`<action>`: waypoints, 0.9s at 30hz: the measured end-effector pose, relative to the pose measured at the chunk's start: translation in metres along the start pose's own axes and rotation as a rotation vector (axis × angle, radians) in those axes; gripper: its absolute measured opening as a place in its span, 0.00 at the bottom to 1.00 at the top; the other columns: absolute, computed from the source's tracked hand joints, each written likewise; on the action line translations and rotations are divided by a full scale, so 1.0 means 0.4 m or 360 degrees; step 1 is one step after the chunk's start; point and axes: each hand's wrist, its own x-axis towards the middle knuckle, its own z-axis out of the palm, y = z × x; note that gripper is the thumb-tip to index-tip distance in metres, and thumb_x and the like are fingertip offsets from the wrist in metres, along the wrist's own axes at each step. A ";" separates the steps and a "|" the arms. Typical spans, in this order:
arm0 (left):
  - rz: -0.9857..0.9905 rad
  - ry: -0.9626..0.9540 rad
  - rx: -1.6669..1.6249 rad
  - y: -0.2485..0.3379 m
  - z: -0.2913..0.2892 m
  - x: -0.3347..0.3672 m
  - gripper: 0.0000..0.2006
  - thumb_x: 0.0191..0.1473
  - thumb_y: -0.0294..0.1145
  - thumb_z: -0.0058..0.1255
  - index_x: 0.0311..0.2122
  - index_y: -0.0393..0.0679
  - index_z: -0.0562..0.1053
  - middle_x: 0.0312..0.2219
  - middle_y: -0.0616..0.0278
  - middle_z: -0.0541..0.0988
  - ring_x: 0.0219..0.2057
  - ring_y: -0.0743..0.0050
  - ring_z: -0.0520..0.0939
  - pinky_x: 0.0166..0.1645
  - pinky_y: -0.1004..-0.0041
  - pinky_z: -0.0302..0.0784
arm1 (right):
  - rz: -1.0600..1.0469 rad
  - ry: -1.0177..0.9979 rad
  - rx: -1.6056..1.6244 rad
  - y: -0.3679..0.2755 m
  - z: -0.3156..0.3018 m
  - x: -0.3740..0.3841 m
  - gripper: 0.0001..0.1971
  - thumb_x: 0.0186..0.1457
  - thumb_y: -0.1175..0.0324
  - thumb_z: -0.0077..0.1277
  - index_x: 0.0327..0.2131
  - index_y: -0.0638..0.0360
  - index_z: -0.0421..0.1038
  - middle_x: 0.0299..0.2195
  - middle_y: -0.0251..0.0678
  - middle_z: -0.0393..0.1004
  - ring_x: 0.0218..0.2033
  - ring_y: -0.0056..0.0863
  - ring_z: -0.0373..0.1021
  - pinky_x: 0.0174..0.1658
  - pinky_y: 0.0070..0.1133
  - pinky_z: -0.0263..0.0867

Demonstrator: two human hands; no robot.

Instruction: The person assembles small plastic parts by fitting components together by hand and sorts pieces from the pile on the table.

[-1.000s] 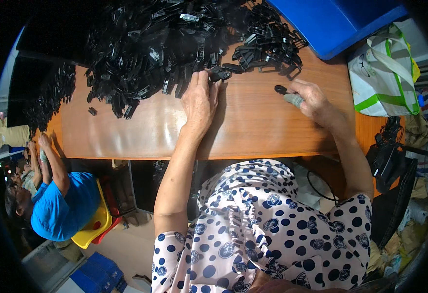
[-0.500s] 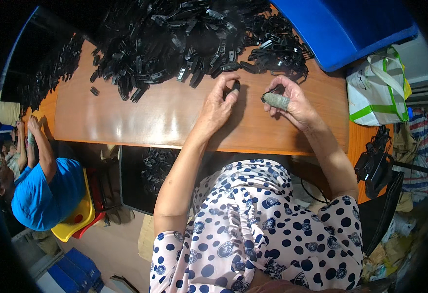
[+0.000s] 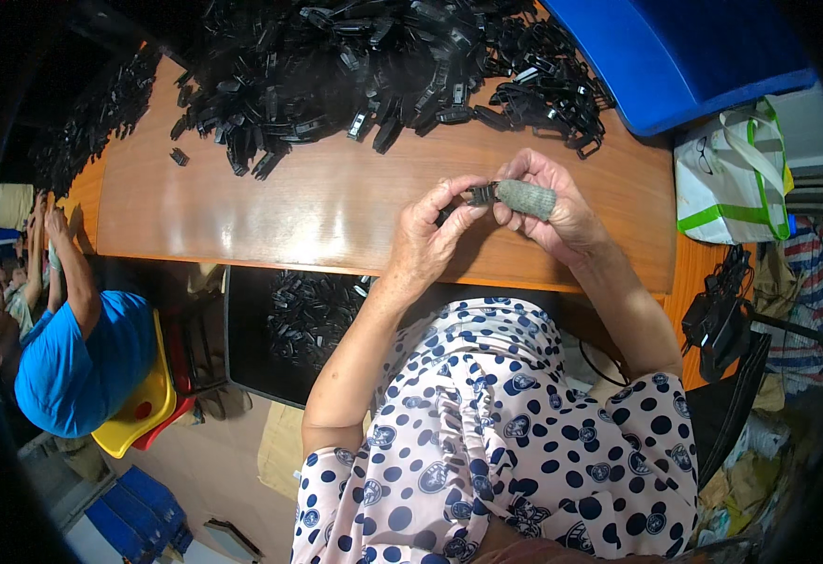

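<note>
Holding black parts (image 3: 481, 195), bin (image 3: 246, 331) containing pieces (image 3: 313, 315)

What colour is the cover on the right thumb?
Greyish green: the thumb cover shows best in the head view.

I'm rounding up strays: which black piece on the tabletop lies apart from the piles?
The small black piece lower left of the large heap: it's alone on bare tabletop, while the others there are piled.
</note>
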 end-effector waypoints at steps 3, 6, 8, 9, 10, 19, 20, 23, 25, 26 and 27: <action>0.0057 -0.0052 0.0217 0.012 -0.006 0.007 0.13 0.49 0.25 0.55 0.42 0.40 0.74 0.25 0.62 0.72 0.28 0.73 0.74 0.35 0.75 0.71 | 0.0013 -0.0002 -0.0043 -0.001 -0.014 -0.010 0.10 0.52 0.73 0.54 0.36 0.62 0.63 0.29 0.39 0.73 0.29 0.25 0.72 0.30 0.16 0.68; 0.0186 -0.0066 0.0401 0.015 0.004 0.011 0.13 0.47 0.25 0.56 0.41 0.39 0.74 0.24 0.60 0.72 0.28 0.69 0.75 0.34 0.73 0.71 | 0.0053 0.0022 -0.0103 0.000 -0.022 -0.020 0.12 0.50 0.72 0.56 0.35 0.60 0.63 0.28 0.35 0.71 0.25 0.19 0.71 0.23 0.10 0.65; 0.0251 -0.0046 0.0396 0.021 0.011 0.013 0.13 0.46 0.25 0.57 0.40 0.39 0.75 0.24 0.60 0.73 0.28 0.67 0.75 0.33 0.72 0.71 | 0.0087 -0.0005 -0.0213 -0.012 -0.035 -0.028 0.12 0.49 0.72 0.57 0.35 0.60 0.63 0.26 0.34 0.71 0.25 0.18 0.70 0.22 0.10 0.63; 0.0256 -0.0098 0.0506 0.029 0.013 0.014 0.12 0.47 0.26 0.56 0.40 0.40 0.75 0.24 0.60 0.74 0.26 0.68 0.76 0.32 0.73 0.71 | 0.0123 -0.0034 -0.0334 -0.017 -0.042 -0.033 0.13 0.49 0.73 0.57 0.35 0.60 0.63 0.25 0.33 0.70 0.24 0.16 0.69 0.22 0.09 0.62; 0.0262 -0.0150 0.0615 0.035 0.015 0.015 0.11 0.48 0.26 0.56 0.39 0.40 0.75 0.25 0.60 0.74 0.25 0.69 0.76 0.31 0.74 0.72 | 0.0120 -0.0024 -0.0322 -0.020 -0.047 -0.038 0.13 0.49 0.73 0.57 0.35 0.60 0.63 0.25 0.33 0.70 0.24 0.16 0.69 0.22 0.09 0.62; 0.0319 -0.0377 0.0889 0.037 0.052 0.007 0.11 0.46 0.27 0.56 0.37 0.37 0.74 0.25 0.56 0.75 0.26 0.62 0.78 0.30 0.71 0.74 | 0.0567 0.0050 -0.0491 -0.028 -0.097 -0.076 0.08 0.51 0.76 0.50 0.35 0.60 0.65 0.25 0.32 0.70 0.23 0.15 0.66 0.22 0.10 0.56; 0.0247 -0.0383 0.0856 0.034 0.056 0.006 0.11 0.47 0.27 0.56 0.37 0.37 0.74 0.25 0.56 0.75 0.25 0.62 0.78 0.30 0.71 0.74 | 0.0621 0.0089 -0.0375 -0.016 -0.103 -0.080 0.07 0.52 0.74 0.50 0.36 0.60 0.65 0.26 0.32 0.70 0.25 0.16 0.67 0.22 0.11 0.56; 0.0017 -0.0412 0.0687 0.030 0.072 0.017 0.11 0.49 0.27 0.55 0.39 0.37 0.75 0.27 0.58 0.76 0.32 0.64 0.78 0.38 0.70 0.72 | 0.0665 0.0114 -0.0137 -0.013 -0.111 -0.081 0.09 0.54 0.69 0.51 0.37 0.61 0.66 0.28 0.32 0.70 0.26 0.16 0.68 0.21 0.11 0.55; -0.0188 -0.0300 0.0271 0.030 0.088 0.022 0.10 0.50 0.29 0.55 0.38 0.37 0.75 0.38 0.54 0.75 0.41 0.62 0.75 0.46 0.69 0.70 | 0.0659 0.0100 -0.0015 -0.021 -0.102 -0.078 0.12 0.55 0.65 0.52 0.38 0.61 0.66 0.29 0.32 0.70 0.27 0.16 0.68 0.21 0.11 0.55; -0.0190 -0.0301 0.0281 0.026 0.094 0.029 0.10 0.50 0.29 0.55 0.38 0.37 0.75 0.38 0.54 0.75 0.41 0.62 0.75 0.46 0.69 0.70 | 0.0584 0.0034 -0.0008 -0.030 -0.094 -0.075 0.15 0.55 0.62 0.52 0.40 0.61 0.66 0.30 0.31 0.70 0.28 0.15 0.68 0.22 0.10 0.54; -0.0205 -0.0251 0.0084 0.019 0.099 0.037 0.12 0.50 0.31 0.56 0.39 0.38 0.76 0.45 0.54 0.71 0.47 0.63 0.71 0.51 0.67 0.66 | 0.0509 -0.0032 0.0000 -0.036 -0.092 -0.071 0.18 0.55 0.58 0.53 0.42 0.61 0.66 0.31 0.30 0.69 0.28 0.15 0.68 0.23 0.10 0.54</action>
